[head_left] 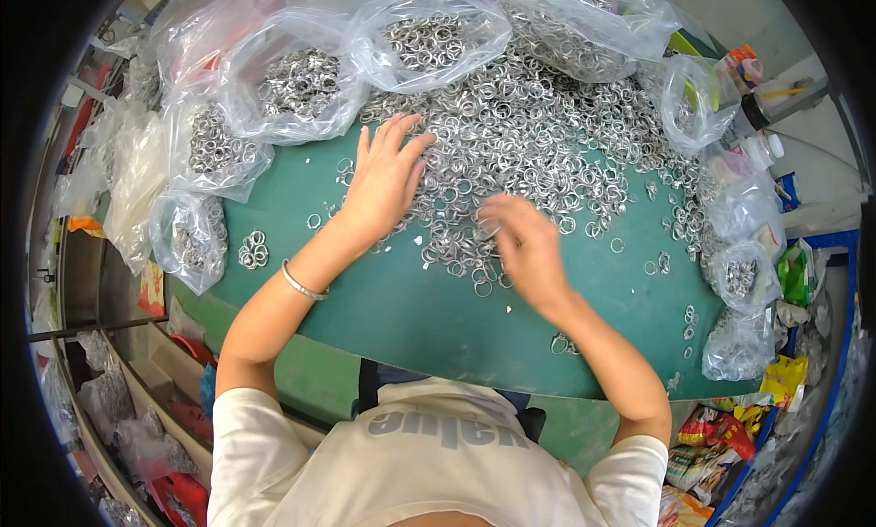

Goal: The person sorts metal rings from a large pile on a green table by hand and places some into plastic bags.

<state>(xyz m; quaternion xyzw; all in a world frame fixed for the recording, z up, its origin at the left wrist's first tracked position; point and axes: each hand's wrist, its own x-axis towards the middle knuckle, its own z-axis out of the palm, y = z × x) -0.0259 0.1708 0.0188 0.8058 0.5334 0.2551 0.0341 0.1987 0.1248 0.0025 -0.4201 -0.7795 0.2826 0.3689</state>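
Note:
A big heap of silver metal rings [547, 116] spreads over the green tabletop [392, 299], thinning out toward me. My left hand [385, 173] rests at the heap's left edge, fingers spread and pointing away from me, with its fingertips touching rings. Over the near part of the heap, my right hand [526, 244] is bent at the fingers and smeared by motion. Whether a ring sits between its fingertips I cannot make out. A few rings lie loose around both hands, and a small cluster of rings [254, 250] lies apart at the left.
Clear plastic bags of rings line the back, such as one open bag [429, 39], with another bag [189, 240] at the left. More bags [744, 276] stand along the right edge. Shelves with bags [119, 390] flank the table's left; colourful packets [716, 436] lie lower right.

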